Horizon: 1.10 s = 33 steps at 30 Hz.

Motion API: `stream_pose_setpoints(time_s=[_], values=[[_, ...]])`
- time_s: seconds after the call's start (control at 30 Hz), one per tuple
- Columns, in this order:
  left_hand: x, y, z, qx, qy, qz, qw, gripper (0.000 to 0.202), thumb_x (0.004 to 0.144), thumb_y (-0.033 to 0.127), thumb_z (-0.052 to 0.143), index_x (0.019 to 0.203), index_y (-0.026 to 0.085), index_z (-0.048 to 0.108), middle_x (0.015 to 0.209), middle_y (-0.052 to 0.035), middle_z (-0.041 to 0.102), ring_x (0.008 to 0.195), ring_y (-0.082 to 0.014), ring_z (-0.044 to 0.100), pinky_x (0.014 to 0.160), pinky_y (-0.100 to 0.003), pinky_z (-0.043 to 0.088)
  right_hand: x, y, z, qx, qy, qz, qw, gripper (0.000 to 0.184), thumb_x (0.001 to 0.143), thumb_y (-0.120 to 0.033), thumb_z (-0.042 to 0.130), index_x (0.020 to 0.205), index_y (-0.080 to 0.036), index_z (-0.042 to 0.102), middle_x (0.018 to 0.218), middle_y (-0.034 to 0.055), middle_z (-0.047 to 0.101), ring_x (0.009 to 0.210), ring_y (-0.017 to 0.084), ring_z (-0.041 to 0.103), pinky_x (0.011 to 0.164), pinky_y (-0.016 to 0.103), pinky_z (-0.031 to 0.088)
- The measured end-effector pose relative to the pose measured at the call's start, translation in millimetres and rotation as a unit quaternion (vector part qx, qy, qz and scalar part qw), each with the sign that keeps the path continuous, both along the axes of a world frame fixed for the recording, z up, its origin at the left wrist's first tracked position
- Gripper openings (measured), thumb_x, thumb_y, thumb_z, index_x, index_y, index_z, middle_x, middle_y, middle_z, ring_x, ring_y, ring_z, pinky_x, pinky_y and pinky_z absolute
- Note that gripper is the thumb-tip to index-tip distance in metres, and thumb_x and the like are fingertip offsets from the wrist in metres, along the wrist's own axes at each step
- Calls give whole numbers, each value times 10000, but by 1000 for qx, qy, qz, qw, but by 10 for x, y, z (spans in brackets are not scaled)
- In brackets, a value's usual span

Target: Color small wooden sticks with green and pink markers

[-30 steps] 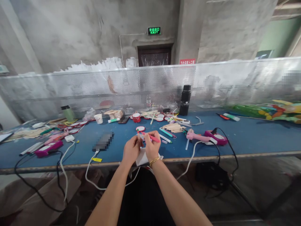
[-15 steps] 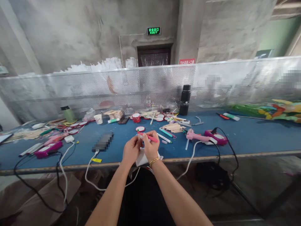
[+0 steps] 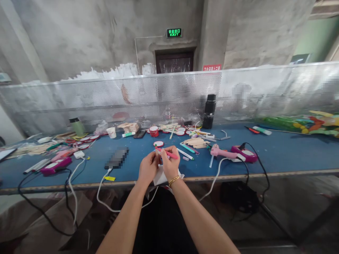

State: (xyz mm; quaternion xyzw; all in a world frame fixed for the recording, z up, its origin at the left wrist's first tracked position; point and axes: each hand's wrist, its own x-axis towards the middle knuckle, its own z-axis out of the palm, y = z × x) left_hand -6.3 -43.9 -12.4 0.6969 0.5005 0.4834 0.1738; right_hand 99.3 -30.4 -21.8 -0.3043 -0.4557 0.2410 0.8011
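My right hand [image 3: 170, 165] is closed around a pink marker [image 3: 172, 155], which slants with its back end toward the right. Close against it, my left hand [image 3: 147, 167] pinches a small thin stick with a green end [image 3: 156, 146]. The marker's tip is near the stick, but I cannot tell whether they touch. Under the hands, at the table edge, lies a white paper or tissue [image 3: 159, 177]. Just beyond the fingers sits a round white disc with a red rim [image 3: 158, 144].
Wooden sticks [image 3: 196, 142], several markers [image 3: 185, 154] and a pink glue gun [image 3: 225, 152] lie to the right. A black bottle [image 3: 209, 112] stands behind. On the left are a phone [image 3: 117, 158], a paper cup [image 3: 111, 132] and a cable [image 3: 97, 195] hanging over the edge.
The view has shifted slightly. Both hands keep nearly the same pose, with the marker still in the right and the stick in the left.
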Motion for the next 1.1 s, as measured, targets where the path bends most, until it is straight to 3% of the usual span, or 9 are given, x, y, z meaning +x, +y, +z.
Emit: stream_pose_setpoints(time_s=[0.37,0.53,0.67,1.1], values=[[-8,6,-8,-2,5,2,1000,295,960,354,489,715,209,568,638,21,586,615,-151,529,619,-263,356,3,-24,30,-12,21,-22,999,188,830,-339,641,739,-201,552,711,-28,567,654,137,541,645,285,456],[-14,21,-21,2,-8,-8,1000,302,962,399,498,741,209,578,650,21,592,615,-150,530,611,-262,358,4,-38,37,-1,-12,2,1000,184,828,-336,634,726,-204,556,674,-36,551,628,134,515,625,283,440],[-10,10,-14,-1,1,3,1000,296,959,374,490,728,209,576,642,24,590,603,-147,525,610,-259,359,2,-47,42,-12,8,-24,1000,191,825,-344,636,727,-205,550,683,-33,565,641,136,524,637,285,444],[-25,45,-46,-2,-7,0,1000,272,952,375,501,749,213,581,654,18,590,624,-155,525,608,-258,352,3,-40,37,-8,-20,0,1000,186,827,-339,623,720,-210,543,670,-38,547,632,136,512,635,285,452]])
